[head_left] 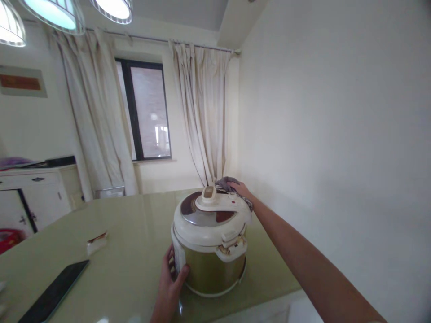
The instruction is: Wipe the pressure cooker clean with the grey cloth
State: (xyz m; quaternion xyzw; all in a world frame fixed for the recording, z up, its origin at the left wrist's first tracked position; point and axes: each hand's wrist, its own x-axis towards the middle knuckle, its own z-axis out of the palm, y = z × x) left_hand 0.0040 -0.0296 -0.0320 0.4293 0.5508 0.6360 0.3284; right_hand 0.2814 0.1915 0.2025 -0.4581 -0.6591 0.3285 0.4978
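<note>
A white and gold electric pressure cooker [212,269] stands upright on the green-topped table [134,224], its lid on. My left hand [172,273] wraps around the cooker's lower left side, thumb toward the front. Reaching past the lid's far right edge, my right hand [239,188] presses a grey patterned cloth [225,182] against the lid there. Part of the cloth hangs down behind the lid's right rim. Most of the right fingers are hidden by the cloth.
A dark phone-like slab [55,291] lies at the table's left, with a small white packet [97,242] beyond it. A white wall [330,134] rises close on the right. A white cabinet [43,188] stands at far left; curtains [205,107] hang behind.
</note>
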